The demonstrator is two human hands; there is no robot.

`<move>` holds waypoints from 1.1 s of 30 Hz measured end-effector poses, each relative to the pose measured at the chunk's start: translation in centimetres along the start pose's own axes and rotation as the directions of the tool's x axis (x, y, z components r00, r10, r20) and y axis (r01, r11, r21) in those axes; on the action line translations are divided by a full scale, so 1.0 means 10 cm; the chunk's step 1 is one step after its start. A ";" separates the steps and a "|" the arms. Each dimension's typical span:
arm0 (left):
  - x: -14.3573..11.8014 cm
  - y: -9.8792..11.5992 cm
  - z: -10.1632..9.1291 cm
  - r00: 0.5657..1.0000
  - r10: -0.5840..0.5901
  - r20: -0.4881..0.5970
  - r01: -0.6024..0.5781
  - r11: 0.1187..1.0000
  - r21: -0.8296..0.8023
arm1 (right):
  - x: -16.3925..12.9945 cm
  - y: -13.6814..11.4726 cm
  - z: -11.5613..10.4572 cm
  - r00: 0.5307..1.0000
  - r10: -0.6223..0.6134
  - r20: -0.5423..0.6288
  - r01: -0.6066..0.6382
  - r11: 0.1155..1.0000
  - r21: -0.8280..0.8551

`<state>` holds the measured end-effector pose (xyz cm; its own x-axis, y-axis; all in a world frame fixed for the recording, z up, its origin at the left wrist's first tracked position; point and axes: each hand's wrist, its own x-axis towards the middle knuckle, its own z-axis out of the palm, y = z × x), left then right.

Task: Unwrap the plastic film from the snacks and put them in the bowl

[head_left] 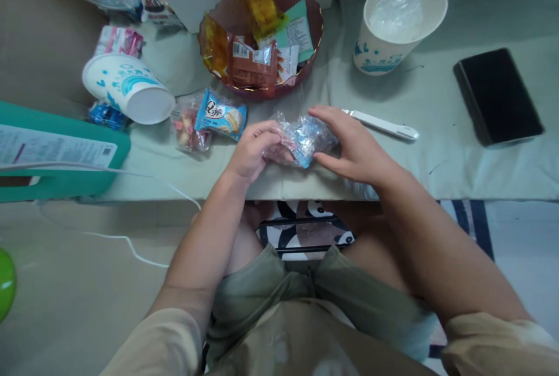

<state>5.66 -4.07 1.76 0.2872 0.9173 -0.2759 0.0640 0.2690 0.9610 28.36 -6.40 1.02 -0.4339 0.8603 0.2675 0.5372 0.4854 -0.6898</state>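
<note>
Pinches the wrapper (302, 138) in the left hand (253, 152), apparently to steady it; curves the spread right hand (358, 146) round its other end, perhaps against sliding.

Blue packet (222, 116) — a "Q", other lettering too blurred

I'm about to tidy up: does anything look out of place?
Yes. The left paper cup lies on its side by a pink packet, its base showing, while the other cup stands upright with clear plastic inside. No spill shows.
</note>
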 end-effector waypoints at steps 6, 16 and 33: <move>-0.04 0.03 -0.10 0.975 -0.039 -0.221 0.047 0.998 0.029 | 0.03 0.07 0.00 0.992 0.092 0.082 -0.091 0.996 -0.018; -0.17 -0.04 -0.35 0.890 0.039 -0.454 0.122 0.940 0.320 | -0.10 0.12 -0.25 0.942 0.306 -0.138 -0.302 0.952 0.047; -0.17 -0.13 -0.35 0.740 0.646 -0.189 -0.328 0.591 0.737 | 0.05 -0.07 0.05 0.969 0.240 -0.054 -0.246 0.945 -0.215</move>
<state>1.74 -4.94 0.88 0.0728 0.9077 0.4132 0.6482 -0.3579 0.6721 27.43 -6.35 1.29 -0.2526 0.9588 0.1301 0.7699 0.2806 -0.5731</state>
